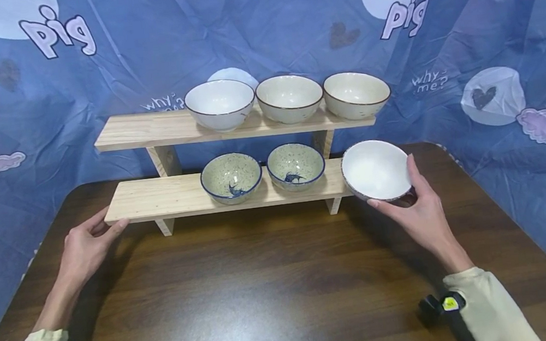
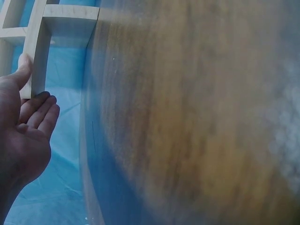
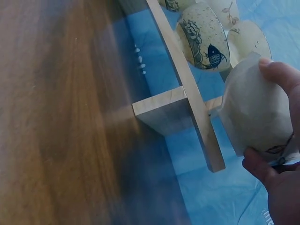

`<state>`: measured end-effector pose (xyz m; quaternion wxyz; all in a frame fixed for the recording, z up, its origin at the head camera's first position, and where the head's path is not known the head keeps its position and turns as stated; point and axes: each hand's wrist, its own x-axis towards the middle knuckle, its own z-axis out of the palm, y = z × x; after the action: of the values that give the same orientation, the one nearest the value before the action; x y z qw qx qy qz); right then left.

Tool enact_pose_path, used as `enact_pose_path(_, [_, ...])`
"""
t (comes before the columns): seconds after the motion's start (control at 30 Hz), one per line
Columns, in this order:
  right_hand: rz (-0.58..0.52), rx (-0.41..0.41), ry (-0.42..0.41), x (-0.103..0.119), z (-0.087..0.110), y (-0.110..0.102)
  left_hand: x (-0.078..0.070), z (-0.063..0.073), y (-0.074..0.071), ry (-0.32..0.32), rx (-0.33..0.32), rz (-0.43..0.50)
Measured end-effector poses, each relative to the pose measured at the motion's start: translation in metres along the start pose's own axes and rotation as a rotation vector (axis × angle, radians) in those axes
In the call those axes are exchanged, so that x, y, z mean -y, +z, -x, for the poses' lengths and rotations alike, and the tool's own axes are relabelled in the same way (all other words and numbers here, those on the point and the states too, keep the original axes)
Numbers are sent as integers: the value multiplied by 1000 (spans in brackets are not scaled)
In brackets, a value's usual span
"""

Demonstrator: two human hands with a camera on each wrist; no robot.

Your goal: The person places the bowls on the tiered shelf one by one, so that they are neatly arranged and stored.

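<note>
My right hand (image 1: 424, 217) grips a white bowl (image 1: 375, 169) by its rim and side, thumb at the near edge and fingers at the far right. The bowl overlaps the right end of the two-tier wooden shelf (image 1: 154, 197); in the right wrist view its outside (image 3: 255, 112) shows beyond the lower board, a dark motif near the thumb. At the other end, my left hand (image 1: 84, 248) holds the lower board's left corner between thumb and fingers. Two speckled green bowls with blue rims, one left (image 1: 232, 177) and one right (image 1: 295, 166), sit on that lower board.
Along the upper board (image 1: 145, 129) stand a white bowl (image 1: 220, 104) and two cream bowls (image 1: 289, 98) with brown rims, toward its right end. The shelf stands at the back of a dark brown wooden table (image 1: 263, 270). A blue printed cloth (image 1: 118, 53) hangs behind.
</note>
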<state>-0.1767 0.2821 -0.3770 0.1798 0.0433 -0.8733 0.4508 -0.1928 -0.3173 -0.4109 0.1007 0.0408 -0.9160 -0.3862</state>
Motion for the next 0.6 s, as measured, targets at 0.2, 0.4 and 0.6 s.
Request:
enact_pose_path(0.2, [-18,37,27,2,-10,5,0,0,-1,3,-2,3])
enact_pose_path(0.4, [-15,68,44,5,-19,10,1,0,-1,8,-2,5])
enact_pose_path(0.6, [-8,68,47,7,-24,13,1,0,0,25,-15,2])
